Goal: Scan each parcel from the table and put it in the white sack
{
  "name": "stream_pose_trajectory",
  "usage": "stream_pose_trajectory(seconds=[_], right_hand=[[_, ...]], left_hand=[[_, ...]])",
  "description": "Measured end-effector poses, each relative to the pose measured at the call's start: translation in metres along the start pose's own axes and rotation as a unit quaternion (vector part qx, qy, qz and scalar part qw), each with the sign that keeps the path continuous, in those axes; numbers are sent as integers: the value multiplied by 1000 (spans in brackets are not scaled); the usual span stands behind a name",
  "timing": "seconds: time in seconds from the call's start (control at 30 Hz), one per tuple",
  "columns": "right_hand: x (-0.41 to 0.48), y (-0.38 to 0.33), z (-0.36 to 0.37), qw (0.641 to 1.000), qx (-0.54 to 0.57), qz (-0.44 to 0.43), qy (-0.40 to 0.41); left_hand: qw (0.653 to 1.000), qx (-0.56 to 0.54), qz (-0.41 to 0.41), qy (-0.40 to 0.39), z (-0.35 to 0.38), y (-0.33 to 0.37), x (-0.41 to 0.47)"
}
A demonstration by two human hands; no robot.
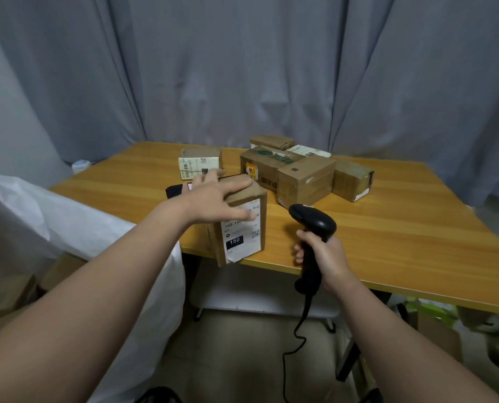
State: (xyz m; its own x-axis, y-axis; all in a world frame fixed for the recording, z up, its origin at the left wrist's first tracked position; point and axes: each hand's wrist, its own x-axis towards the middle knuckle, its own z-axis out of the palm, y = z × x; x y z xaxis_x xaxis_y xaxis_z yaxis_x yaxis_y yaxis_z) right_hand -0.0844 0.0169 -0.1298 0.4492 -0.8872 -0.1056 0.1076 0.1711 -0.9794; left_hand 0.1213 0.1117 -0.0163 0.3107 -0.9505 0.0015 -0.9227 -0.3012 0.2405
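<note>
A brown cardboard parcel (244,228) with a white label marked 150 stands at the near edge of the wooden table (387,228). My left hand (216,199) grips its top, thumb across the label. To the right of the parcel, my right hand (324,257) holds a black corded barcode scanner (315,222), its head pointing toward the parcels. Several more brown parcels (303,178) lie grouped at the table's far side, one with a pale label (199,162) behind my left hand. The white sack (68,222) stands open to the left of the table.
A small black object (175,191) lies on the table behind my left wrist. Grey curtains (242,68) hang behind the table. Cardboard boxes (7,295) sit on the floor at left, clutter (446,324) under the table at right. The scanner cord (297,330) dangles to the floor.
</note>
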Motion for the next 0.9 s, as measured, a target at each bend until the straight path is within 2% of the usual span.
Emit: stream_pose_trajectory(seconds=[0.1,0.2,0.3,0.43,0.5,0.63,0.8,0.9], right_hand=[[-13,-1,7,998,-48,-32,0],[-34,1,20,993,-71,-83,-36],[-47,2,34,986,-73,-149,-23],[-44,4,39,984,-67,-163,16],[-45,5,37,987,-65,-147,11],[-50,11,30,986,-107,-129,9],[-50,14,27,982,-137,-124,26],[-46,8,26,979,-149,-138,30]], left_hand=[[998,-55,4,-14,3,-14,-11],[986,-151,31,58,13,-20,-13],[936,-319,21,147,35,-24,-16],[879,-458,-10,130,77,-24,-17],[875,-471,-37,103,96,-27,-12],[893,-446,-45,45,113,-39,-4],[930,-352,-94,58,111,-36,10],[909,-393,-118,74,111,-26,15]])
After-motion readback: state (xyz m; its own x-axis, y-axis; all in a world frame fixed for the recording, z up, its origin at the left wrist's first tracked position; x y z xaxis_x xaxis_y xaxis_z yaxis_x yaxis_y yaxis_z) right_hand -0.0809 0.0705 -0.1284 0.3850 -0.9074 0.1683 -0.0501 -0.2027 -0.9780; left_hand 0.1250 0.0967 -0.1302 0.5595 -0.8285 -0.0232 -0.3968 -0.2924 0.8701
